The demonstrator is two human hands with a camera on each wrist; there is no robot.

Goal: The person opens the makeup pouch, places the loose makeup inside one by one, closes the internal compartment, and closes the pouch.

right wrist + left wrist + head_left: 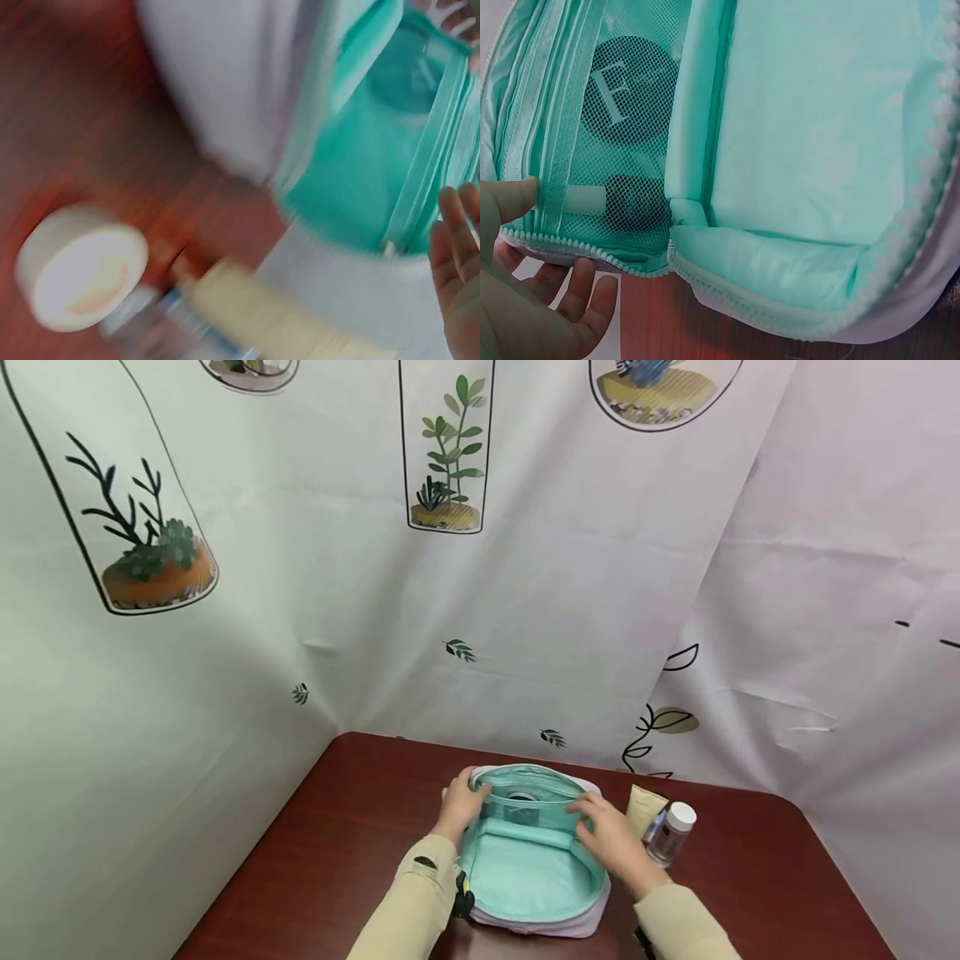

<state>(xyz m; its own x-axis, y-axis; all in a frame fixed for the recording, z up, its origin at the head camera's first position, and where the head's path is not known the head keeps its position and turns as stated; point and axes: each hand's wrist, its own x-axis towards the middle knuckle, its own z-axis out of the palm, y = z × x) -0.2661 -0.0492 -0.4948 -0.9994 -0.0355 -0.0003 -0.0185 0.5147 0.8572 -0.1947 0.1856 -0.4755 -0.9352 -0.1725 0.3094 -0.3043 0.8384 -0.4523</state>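
Observation:
A toiletry bag with a mint-green lining lies unzipped on the table, its lid raised at the back. My left hand grips the lid's left edge, thumb on the inner side and fingers outside in the left wrist view. Behind the lid's mesh pocket show a round dark compact-like item marked with an F and a small item, part white, part dark. My right hand is at the lid's right side with fingers extended, fingertips close to the pocket's zipper, holding nothing. The bag's main compartment holds nothing visible.
Right of the bag stand a clear bottle with a white cap and a cream-coloured tube, with a small blue-marked item between them. The dark red table meets a white printed cloth at the back and left.

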